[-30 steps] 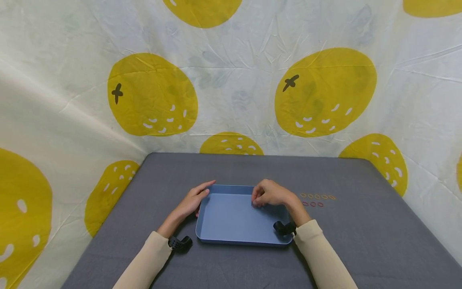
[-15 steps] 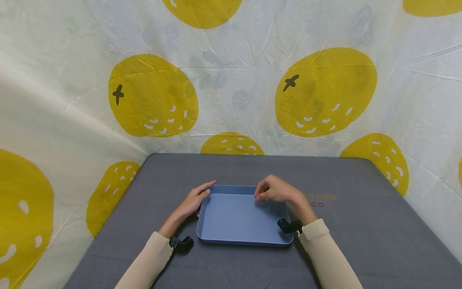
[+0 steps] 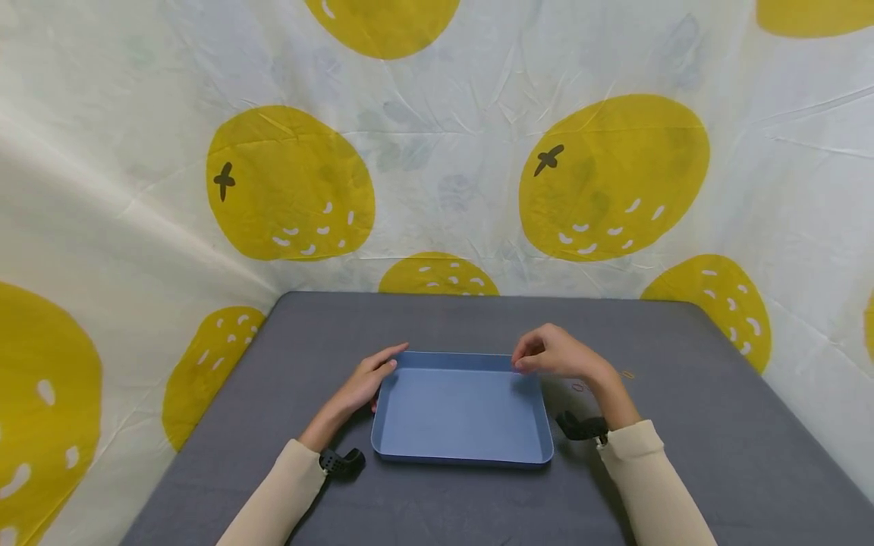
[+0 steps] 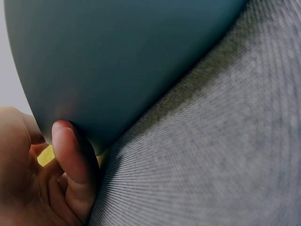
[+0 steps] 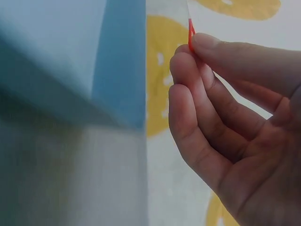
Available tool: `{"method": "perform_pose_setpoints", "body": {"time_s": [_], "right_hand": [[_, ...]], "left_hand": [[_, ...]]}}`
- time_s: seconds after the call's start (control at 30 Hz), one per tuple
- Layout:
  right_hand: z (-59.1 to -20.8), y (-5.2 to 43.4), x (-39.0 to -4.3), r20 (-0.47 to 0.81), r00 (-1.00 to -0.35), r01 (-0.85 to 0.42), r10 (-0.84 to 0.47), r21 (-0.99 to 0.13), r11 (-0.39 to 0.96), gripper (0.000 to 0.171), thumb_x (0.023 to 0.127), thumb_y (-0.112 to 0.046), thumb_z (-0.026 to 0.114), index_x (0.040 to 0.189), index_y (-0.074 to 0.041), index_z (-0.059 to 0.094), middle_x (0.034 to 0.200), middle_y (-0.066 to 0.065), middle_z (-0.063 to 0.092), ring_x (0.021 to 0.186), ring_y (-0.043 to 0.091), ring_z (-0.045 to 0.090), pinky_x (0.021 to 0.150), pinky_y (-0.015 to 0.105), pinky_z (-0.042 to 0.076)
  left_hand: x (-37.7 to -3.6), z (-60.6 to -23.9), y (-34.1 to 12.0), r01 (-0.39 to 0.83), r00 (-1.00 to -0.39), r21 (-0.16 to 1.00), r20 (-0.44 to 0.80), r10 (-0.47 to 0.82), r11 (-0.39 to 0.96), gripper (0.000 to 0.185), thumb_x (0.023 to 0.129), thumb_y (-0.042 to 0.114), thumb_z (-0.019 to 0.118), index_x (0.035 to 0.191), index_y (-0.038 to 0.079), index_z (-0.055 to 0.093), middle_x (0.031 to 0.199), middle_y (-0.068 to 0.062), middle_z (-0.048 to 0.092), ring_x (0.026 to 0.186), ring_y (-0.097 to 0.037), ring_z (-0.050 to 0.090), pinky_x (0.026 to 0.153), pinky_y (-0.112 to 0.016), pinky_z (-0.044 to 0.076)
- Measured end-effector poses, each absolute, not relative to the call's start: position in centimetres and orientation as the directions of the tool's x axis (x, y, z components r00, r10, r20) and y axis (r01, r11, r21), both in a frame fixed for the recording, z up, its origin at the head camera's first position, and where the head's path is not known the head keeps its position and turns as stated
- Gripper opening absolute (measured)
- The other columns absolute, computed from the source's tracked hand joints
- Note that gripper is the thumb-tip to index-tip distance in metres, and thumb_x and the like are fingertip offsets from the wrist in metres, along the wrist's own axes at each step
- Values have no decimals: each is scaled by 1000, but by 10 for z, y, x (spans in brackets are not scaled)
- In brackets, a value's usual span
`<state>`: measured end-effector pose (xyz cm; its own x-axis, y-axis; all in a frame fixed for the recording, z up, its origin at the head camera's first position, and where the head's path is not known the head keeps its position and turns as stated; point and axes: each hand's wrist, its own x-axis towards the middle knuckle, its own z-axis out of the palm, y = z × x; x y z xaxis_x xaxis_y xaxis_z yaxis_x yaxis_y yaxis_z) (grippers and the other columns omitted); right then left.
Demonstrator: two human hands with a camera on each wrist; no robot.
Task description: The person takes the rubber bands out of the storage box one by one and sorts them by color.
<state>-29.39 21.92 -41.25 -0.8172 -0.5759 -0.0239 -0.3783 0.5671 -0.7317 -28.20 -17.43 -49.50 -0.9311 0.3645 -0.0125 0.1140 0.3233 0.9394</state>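
Note:
In the head view my left hand (image 3: 360,385) is at the far left corner of a shallow blue tray (image 3: 460,457), its thumb over the rim. The left wrist view shows a curled finger (image 4: 70,150) against the tray's outer wall. My right hand (image 3: 560,353) is raised over the far right corner of the tray. In the right wrist view its thumb and forefinger pinch a thin red rubber band (image 5: 190,33), and the other fingers are curled below. On the table right of the tray lie a yellow rubber band (image 3: 628,374) and a red one (image 3: 577,387).
A grey cloth covers the table (image 3: 710,440). Behind it hangs a white curtain (image 3: 447,152) printed with large yellow fruit. Black straps with cameras sit on both wrists. The right forearm crosses the area where the loose bands lie.
My right hand has moved right and slightly away from me, from over the tray to its far right corner. Its arm now covers most of the loose bands. The left hand stays put.

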Motion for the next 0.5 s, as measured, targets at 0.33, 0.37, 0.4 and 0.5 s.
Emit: {"method": "perform_pose_setpoints", "body": {"time_s": [0.33,0.37,0.4,0.5], "right_hand": [[-406,284,-284,-22,-875,-332,-484,-700,632,12,96,-10,72,98,1,77,88,13,75,77,23,67,71,34,58],[-408,290,-283,-25,-881,-322,-472,-699,639,12,96,-9,72,98,1,77,87,13,75,75,21,66,69,32,56],[-409,297,-283,-28,-886,-314,-463,-698,643,12,96,-9,72,99,2,77,86,12,74,74,19,65,68,31,55],[-417,316,-283,-45,-900,-284,-434,-696,660,12,96,-7,71,99,3,76,86,11,74,72,16,64,65,29,53]], "left_hand": [[-285,-503,-172,102,-941,933,-21,337,345,45,114,21,40,159,20,44,144,-26,55,39,-16,43,42,-30,42],[-286,-505,-172,103,-941,932,-22,337,347,45,114,21,40,159,21,44,146,-25,54,40,-15,43,42,-30,43],[-287,-506,-173,104,-940,933,-20,339,345,46,114,21,40,159,20,43,145,-26,54,40,-16,43,42,-30,43],[-284,-499,-173,112,-935,939,-13,356,326,46,114,18,39,159,16,43,133,-30,61,39,-17,43,42,-31,43]]}}
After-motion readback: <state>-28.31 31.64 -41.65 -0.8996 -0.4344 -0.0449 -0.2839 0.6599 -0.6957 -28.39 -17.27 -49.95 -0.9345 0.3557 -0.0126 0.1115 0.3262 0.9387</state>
